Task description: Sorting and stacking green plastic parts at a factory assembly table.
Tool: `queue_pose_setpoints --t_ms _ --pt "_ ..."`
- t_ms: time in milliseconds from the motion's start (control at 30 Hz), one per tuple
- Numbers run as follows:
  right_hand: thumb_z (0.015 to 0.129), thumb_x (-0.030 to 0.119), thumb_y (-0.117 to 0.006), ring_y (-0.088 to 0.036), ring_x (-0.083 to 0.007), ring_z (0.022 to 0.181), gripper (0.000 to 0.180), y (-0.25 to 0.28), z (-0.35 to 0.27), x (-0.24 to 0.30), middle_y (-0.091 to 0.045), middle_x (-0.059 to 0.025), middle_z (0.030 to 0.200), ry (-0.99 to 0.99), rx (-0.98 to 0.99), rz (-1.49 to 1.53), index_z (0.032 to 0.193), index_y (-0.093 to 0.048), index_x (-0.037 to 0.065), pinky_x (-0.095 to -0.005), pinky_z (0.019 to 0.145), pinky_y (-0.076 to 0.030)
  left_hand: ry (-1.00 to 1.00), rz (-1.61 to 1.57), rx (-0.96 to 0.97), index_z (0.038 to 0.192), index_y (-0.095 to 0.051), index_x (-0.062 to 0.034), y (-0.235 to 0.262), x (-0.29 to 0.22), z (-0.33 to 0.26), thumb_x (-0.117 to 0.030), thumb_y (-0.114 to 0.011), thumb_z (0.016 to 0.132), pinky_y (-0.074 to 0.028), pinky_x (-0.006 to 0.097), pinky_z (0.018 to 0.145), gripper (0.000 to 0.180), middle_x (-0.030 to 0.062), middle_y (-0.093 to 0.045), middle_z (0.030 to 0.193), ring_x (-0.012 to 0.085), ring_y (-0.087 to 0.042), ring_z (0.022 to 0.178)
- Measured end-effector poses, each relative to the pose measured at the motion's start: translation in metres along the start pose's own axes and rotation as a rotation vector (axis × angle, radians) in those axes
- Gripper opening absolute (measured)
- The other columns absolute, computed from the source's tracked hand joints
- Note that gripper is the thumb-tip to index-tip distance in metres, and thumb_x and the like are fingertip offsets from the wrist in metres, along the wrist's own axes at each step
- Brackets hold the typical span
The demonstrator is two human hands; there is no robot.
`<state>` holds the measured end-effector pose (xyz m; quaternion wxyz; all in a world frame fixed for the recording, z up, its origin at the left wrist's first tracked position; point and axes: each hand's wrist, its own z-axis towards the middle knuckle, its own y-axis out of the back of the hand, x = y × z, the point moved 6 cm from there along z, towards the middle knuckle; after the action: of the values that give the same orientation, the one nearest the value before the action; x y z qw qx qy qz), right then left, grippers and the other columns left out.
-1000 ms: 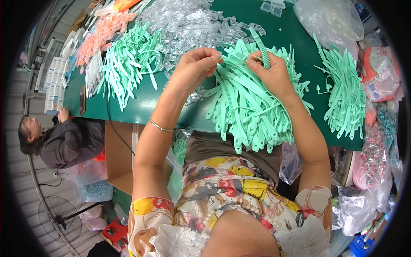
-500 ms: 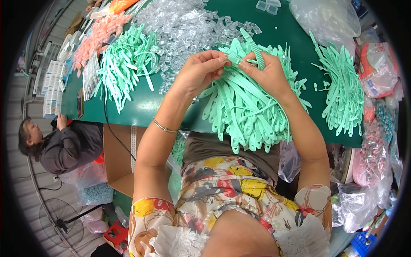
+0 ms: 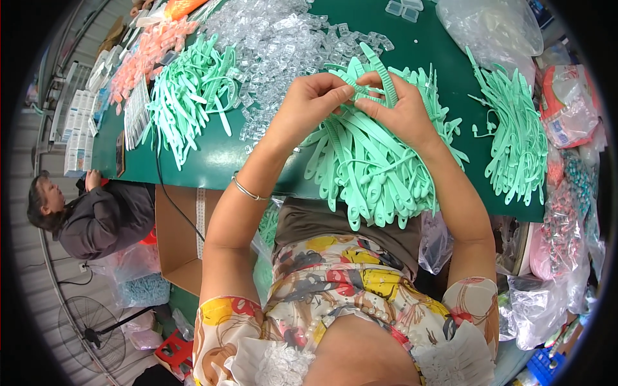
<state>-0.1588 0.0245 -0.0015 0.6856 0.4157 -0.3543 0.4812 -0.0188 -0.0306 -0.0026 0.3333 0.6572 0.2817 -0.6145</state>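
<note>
Above a thick pile of mint-green ridged straps point(image 3: 370, 170), both my hands work close together. One strap point(image 3: 384, 72) runs through my right hand point(image 3: 402, 108); its ridged end sticks up past the fingers, while the thumb and index finger stand slightly apart. My left hand point(image 3: 315, 101) is closed in a pinch right beside it. Whatever lies between its fingertips is too small and covered to make out. Just beyond my left hand spreads a heap of small clear plastic buckles point(image 3: 277, 48).
More green straps point(image 3: 187, 96) lie at left, another bundle point(image 3: 508, 135) at right, on the green table point(image 3: 257, 170). Coral pieces point(image 3: 145, 58) cover the far left. A clear bag point(image 3: 492, 26) rests far right. A co-worker point(image 3: 103, 219) sits at left, near a cardboard box point(image 3: 177, 241).
My left hand has shifted slightly right, toward the strap. The thumb and index finger of my right hand have parted a little, with the strap still in that hand.
</note>
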Motion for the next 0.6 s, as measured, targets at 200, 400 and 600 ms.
queue_pose_setpoints --t_ms 200,400,600 --pt "0.072 0.011 -0.074 -0.055 -0.0054 0.071 0.025 0.002 -0.005 -0.002 -0.063 -0.0021 0.078 -0.104 0.009 0.023 0.090 -0.062 0.000 -0.0228 0.063 -0.046 0.005 0.094 -0.012 0.077 -0.064 0.0007 -0.010 0.003 0.005 -0.020 -0.062 0.084 -0.037 0.021 0.054 0.021 -0.0002 -0.058 0.067 0.0054 -0.047 0.061" --pt "0.074 0.012 -0.072 -0.057 -0.0068 0.073 0.026 0.004 -0.005 -0.010 -0.063 -0.0030 0.080 -0.180 -0.007 0.003 0.092 -0.061 -0.001 -0.0239 0.067 -0.048 -0.018 0.004 -0.075 0.080 -0.063 -0.0029 0.011 0.007 0.003 -0.021 -0.061 0.086 -0.037 0.019 0.056 0.019 0.0006 -0.061 0.072 0.0050 -0.046 0.061" --pt "0.085 0.017 -0.060 -0.056 -0.0088 0.082 0.022 0.003 -0.003 -0.012 -0.062 -0.0035 0.089 -0.181 0.025 0.150 0.098 -0.060 -0.001 -0.0248 0.075 -0.046 0.015 0.100 -0.056 0.085 -0.063 -0.0039 0.011 0.011 0.007 -0.023 -0.059 0.088 -0.040 0.018 0.059 0.019 -0.0008 -0.061 0.072 0.0042 -0.048 0.063"
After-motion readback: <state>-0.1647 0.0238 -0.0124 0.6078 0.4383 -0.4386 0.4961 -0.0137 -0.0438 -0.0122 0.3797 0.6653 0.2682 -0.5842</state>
